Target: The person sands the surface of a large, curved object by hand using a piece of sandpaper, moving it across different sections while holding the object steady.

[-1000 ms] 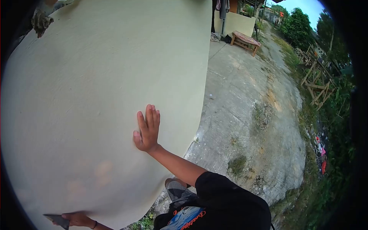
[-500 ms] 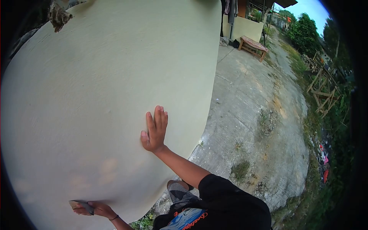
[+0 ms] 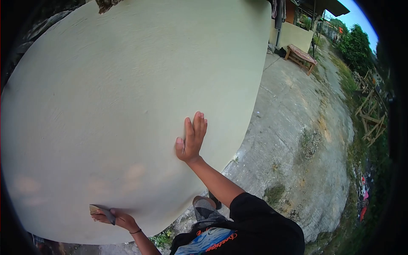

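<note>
A broad, pale cream plastered wall fills the left and middle of the view. Low on it, at the lower left, my left hand is closed around a folded piece of sandpaper, tan on one face and dark grey on the other. The sandpaper lies at the wall surface; its contact side is hidden. My right hand rests flat against the wall, higher and farther right, fingers stretched up and thumb out. Nothing is in it.
Right of the wall's edge runs a rough concrete path with grass patches. A low wooden bench stands at the far end by a house. Wooden framing and bushes line the right side. Weeds grow at the wall's foot.
The view has shifted, so the wall and both hands appear farther right and slightly higher. My right hand stays flat on the wall, and my left hand keeps hold of the sandpaper.
</note>
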{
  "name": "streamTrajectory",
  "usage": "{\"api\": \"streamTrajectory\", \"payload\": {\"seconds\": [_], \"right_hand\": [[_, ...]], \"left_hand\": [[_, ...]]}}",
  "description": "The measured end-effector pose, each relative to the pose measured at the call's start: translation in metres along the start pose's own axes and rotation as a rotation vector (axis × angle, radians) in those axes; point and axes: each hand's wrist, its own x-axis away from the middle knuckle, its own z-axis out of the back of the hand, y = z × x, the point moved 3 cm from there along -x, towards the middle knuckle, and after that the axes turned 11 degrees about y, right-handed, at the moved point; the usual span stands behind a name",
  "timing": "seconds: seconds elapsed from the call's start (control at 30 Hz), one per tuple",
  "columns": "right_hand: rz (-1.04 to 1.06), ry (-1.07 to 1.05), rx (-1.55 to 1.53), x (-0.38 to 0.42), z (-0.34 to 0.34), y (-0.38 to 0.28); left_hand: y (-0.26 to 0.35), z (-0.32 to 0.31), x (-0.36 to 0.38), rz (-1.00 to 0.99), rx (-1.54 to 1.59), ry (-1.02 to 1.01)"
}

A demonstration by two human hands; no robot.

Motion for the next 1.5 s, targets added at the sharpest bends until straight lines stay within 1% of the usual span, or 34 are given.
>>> {"api": "streamTrajectory", "payload": {"seconds": [0.07,0.13,0.2,0.23,0.27,0.37,0.4,0.43,0.47,0.5,0.53,0.57,0.6,0.63,0.67,0.7,0.73,0.77,0.87,0.93,0.97,1.0,1.07,1.13,1.17,1.2,1.23,1.27,1.3,1.33,1.37,1.4,1.47,1.5], "right_hand": [[0.006,-0.008,-0.022,-0.002,0.000,0.002],[0.015,-0.004,0.005,0.002,-0.001,0.002],[0.021,-0.006,-0.006,-0.001,-0.002,0.002],[0.021,-0.005,0.002,0.000,-0.001,0.001],[0.022,-0.006,0.009,0.000,-0.001,0.000],[0.027,-0.009,0.002,-0.003,0.000,0.000],[0.025,-0.010,0.003,-0.001,0.000,-0.001],[0.022,-0.022,0.007,-0.001,0.001,-0.001],[0.026,-0.023,0.007,-0.001,0.001,-0.001],[0.026,-0.026,-0.003,-0.001,0.001,-0.002],[0.011,-0.006,-0.016,-0.002,0.000,-0.002],[0.037,-0.008,-0.007,-0.004,0.000,-0.002],[0.065,-0.009,0.003,-0.005,-0.001,-0.001],[0.073,-0.001,0.000,-0.005,-0.002,-0.001],[0.076,-0.014,-0.001,-0.006,-0.002,-0.002],[0.068,-0.019,0.000,-0.005,-0.002,-0.003],[0.070,-0.014,0.012,-0.006,-0.003,-0.006],[0.077,-0.005,0.000,-0.005,-0.002,-0.009],[0.121,0.033,-0.020,-0.004,-0.004,-0.011],[0.122,0.022,-0.029,-0.007,-0.001,-0.007],[0.121,0.029,-0.006,-0.004,-0.004,-0.009],[0.121,0.033,-0.017,-0.004,-0.003,-0.007],[0.147,0.022,0.006,-0.002,-0.002,-0.005],[0.152,0.016,-0.008,0.000,-0.002,-0.002],[0.150,0.014,-0.003,0.000,-0.002,-0.001],[0.143,0.018,0.008,0.001,-0.003,0.000],[0.155,0.020,0.009,0.001,-0.005,0.000],[0.148,0.024,0.010,0.000,-0.006,-0.002],[0.148,0.017,0.023,-0.001,-0.005,-0.004],[0.153,0.008,0.033,-0.001,-0.004,-0.005],[0.157,0.002,0.030,0.000,-0.003,-0.004],[0.154,0.001,0.028,0.001,-0.003,-0.002],[0.151,0.014,0.026,0.001,-0.004,-0.001],[0.146,0.009,0.023,0.001,-0.003,-0.002]], "left_hand": [[-0.022,0.011,-0.038,0.040,0.055,0.036],[-0.033,0.026,-0.115,0.183,0.166,0.247],[-0.099,0.032,-0.171,0.496,0.354,0.231],[-0.114,0.042,-0.198,0.589,0.356,0.235],[-0.120,0.047,-0.215,0.684,0.357,0.240],[-0.101,0.048,-0.208,0.740,0.372,0.318],[-0.097,0.037,-0.184,0.577,0.372,0.367],[-0.071,0.032,-0.158,0.469,0.349,0.337],[-0.042,0.027,-0.129,0.307,0.214,0.349],[-0.032,0.022,-0.091,0.253,0.160,0.185],[-0.021,0.018,-0.063,0.044,0.072,0.108],[-0.027,0.017,-0.049,0.023,0.081,0.065],[-0.032,0.018,-0.052,0.004,0.077,0.027],[-0.041,0.021,-0.068,0.017,0.057,0.055],[-0.050,0.026,-0.094,0.041,0.119,0.104],[-0.058,0.034,-0.126,0.087,0.180,0.202],[-0.072,0.038,-0.157,0.181,0.209,0.287],[-0.091,0.043,-0.185,0.279,0.313,0.359],[-0.137,0.046,-0.215,0.398,0.272,0.461],[-0.094,0.036,-0.180,0.279,0.163,0.362],[-0.048,0.037,-0.139,0.133,0.019,0.239],[-0.032,0.026,-0.096,0.037,0.099,0.121],[-0.029,0.019,-0.050,-0.159,0.069,-0.003],[-0.063,0.025,-0.068,-0.390,0.031,0.009],[-0.087,0.030,-0.086,-0.419,0.005,0.009],[-0.106,0.038,-0.117,-0.314,0.011,0.067],[-0.125,0.050,-0.155,-0.204,0.048,0.185],[-0.140,0.061,-0.190,-0.042,0.115,0.329],[-0.186,0.062,-0.210,0.329,0.372,0.236],[-0.221,0.059,-0.213,0.707,0.621,0.135],[-0.226,0.055,-0.209,0.713,0.616,0.136],[-0.226,0.053,-0.206,0.696,0.509,0.280],[-0.187,0.047,-0.197,0.499,0.327,0.440],[-0.140,0.050,-0.176,0.324,0.254,0.458]]}}
